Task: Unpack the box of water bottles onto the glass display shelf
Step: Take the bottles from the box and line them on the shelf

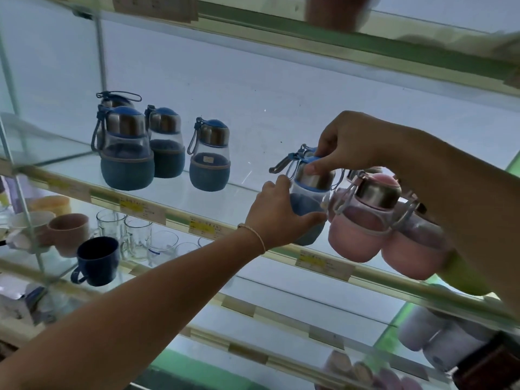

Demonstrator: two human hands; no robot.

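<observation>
A small blue water bottle (pixel 309 198) with a steel cap is at the front of the glass display shelf (pixel 247 192), right of centre. My left hand (pixel 277 213) grips its blue sleeve from the left. My right hand (pixel 342 149) pinches its cap from above. Several more blue bottles (pixel 126 153) stand upright further left on the same shelf, one of them (pixel 209 157) apart from the group. Pink bottles (pixel 363 218) stand packed together just right of the held one, partly hidden by my right forearm. No box is in view.
Yellow price labels (pixel 201 228) line the shelf's front rail. The shelf below holds mugs (pixel 97 260) and clear glass cups (pixel 138 235). Another glass shelf runs close overhead (pixel 309 38). Lilac containers (pixel 439 342) sit at the lower right.
</observation>
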